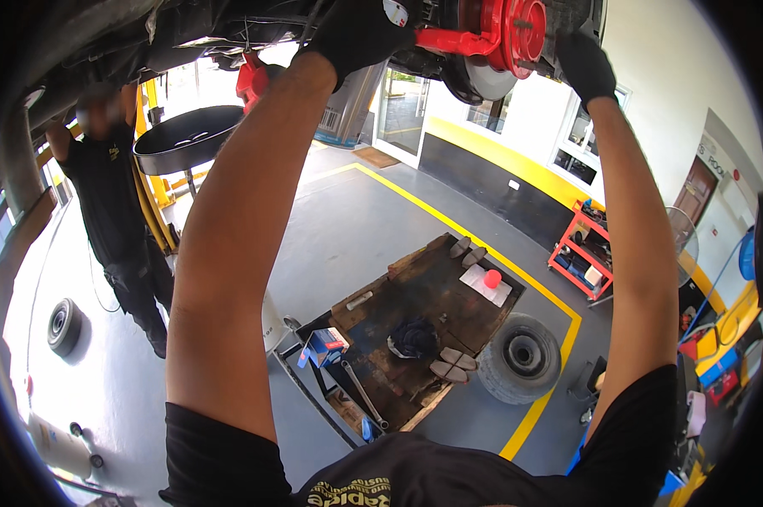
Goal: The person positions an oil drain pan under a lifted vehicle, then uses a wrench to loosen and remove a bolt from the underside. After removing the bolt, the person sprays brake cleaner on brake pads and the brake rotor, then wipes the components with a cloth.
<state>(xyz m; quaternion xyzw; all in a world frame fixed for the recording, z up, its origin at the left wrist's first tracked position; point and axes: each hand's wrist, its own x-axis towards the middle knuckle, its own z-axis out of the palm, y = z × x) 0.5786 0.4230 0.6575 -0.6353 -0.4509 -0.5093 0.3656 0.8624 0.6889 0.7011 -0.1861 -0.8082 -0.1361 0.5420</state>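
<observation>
Above me, under a raised vehicle (86, 42), both my arms reach up in black gloves. A red-painted metal part (517, 42) with a round ring and a sideways red arm (453, 40) hangs between my hands. My left hand (360, 38) is closed at the left end of that arm; its fingertips and whatever they grip are hidden. Against the right side of the ring, my right hand (586, 66) reaches up, its fingers lost in the dark parts behind. A grey disc-shaped part (487, 80) shows just below the ring.
A co-worker (111, 186) stands at left with raised arms, beside a black drain pan (187, 142). Below me is a low wooden-topped cart (373, 325) with brake pads (454, 365), a dark cloth (413, 338) and a wrench (365, 395). A wheel (521, 358) and red tool trolley (584, 245) stand right.
</observation>
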